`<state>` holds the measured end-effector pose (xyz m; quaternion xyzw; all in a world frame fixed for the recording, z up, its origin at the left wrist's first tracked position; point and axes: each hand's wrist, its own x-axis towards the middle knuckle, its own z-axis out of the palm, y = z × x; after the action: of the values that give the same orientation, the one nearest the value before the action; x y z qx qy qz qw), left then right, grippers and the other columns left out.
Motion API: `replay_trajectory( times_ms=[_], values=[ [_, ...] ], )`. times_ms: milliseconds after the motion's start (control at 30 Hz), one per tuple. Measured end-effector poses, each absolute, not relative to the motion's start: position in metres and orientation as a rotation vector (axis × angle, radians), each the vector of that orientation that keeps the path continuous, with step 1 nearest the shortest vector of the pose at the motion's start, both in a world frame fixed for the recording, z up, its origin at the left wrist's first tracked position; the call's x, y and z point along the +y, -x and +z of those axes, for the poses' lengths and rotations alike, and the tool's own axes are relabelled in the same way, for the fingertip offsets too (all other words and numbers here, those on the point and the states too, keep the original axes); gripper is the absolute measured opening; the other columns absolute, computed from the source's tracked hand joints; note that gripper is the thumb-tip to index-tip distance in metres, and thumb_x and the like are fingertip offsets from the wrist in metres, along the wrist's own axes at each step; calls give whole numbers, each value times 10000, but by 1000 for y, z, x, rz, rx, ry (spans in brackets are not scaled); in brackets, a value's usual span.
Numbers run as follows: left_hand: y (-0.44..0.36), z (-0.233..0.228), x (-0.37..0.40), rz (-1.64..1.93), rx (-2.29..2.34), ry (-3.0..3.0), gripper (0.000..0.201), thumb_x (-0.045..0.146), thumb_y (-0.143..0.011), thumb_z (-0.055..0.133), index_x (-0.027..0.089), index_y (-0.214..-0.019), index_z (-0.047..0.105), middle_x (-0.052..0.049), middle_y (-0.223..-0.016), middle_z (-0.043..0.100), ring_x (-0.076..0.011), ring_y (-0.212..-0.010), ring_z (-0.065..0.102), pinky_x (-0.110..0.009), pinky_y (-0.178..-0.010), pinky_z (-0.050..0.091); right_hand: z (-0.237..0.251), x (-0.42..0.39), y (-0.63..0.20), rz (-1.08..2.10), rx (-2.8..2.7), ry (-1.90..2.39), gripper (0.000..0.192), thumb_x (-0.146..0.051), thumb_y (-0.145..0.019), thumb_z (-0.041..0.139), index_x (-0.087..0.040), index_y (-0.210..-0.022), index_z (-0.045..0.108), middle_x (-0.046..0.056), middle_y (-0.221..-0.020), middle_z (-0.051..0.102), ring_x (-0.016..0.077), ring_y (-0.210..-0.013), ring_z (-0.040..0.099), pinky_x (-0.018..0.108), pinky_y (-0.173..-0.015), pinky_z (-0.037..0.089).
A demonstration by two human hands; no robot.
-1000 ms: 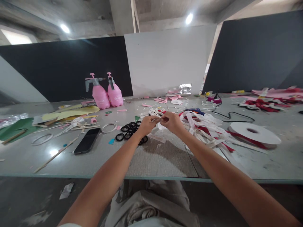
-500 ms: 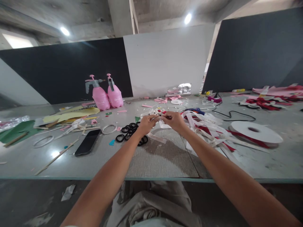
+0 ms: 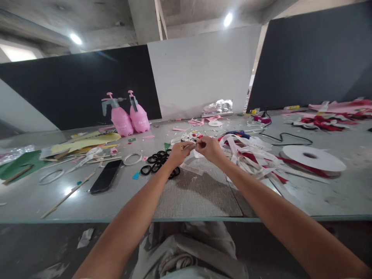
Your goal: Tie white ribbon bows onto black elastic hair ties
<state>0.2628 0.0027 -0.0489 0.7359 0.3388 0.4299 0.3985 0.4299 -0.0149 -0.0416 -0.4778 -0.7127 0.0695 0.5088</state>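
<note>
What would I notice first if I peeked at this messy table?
Probably the two pink spray bottles standing at the back left, bright against the dark board. In the middle, the left hand and right hand pinch a white ribbon between them, just above a heap of black rings. On the right lies a big white ribbon reel, and a phone lies on the left.

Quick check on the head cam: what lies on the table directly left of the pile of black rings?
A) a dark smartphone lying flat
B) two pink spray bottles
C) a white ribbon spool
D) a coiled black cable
A: the dark flat smartphone lies on the grey table just left of the pile of black rings; the spool and cable sit on the right side and the bottles stand at the back.
</note>
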Motion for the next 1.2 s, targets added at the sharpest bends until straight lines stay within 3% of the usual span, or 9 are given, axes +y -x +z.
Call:
replay_trajectory(
  times_ms=[233, 500, 833, 1200],
  values=[
    [-263, -43, 4, 1164, 793, -1772, 450, 510, -747, 674, 112, -952, 715, 63, -492, 366, -58, -450, 303, -210, -458, 230, -40, -16, -433, 516, -1634, 1027, 180, -297, -775, 559, -164, -753, 678, 24, -625, 649, 144, -549, 598, 235, -535, 445],
    [-262, -44, 5, 1140, 805, -1785, 451, 513, -762, 661, 115, -966, 719, 68, -467, 359, -63, -445, 304, -211, -462, 239, -40, -15, -439, 255, -1754, 974, 177, -295, -802, 580, -170, -758, 697, 46, -731, 659, 142, -646, 576, 247, -602, 429],
    [-263, -43, -1, 1103, 946, -1943, 427, 522, -782, 636, 122, -898, 731, 52, -497, 401, -64, -473, 324, -211, -481, 249, -38, -16, -438, -54, -1902, 1009, 97, -140, -703, 559, -163, -709, 653, 34, -729, 599, 126, -630, 524, 240, -612, 391],
    [-264, -48, 1, 1088, 908, -1909, 424, 512, -772, 647, 123, -902, 754, 46, -498, 371, -64, -477, 302, -218, -474, 212, -37, -18, -433, -119, -1923, 1128, 39, -130, -690, 569, -159, -687, 596, 42, -721, 603, 132, -621, 511, 242, -602, 359]
  ],
)
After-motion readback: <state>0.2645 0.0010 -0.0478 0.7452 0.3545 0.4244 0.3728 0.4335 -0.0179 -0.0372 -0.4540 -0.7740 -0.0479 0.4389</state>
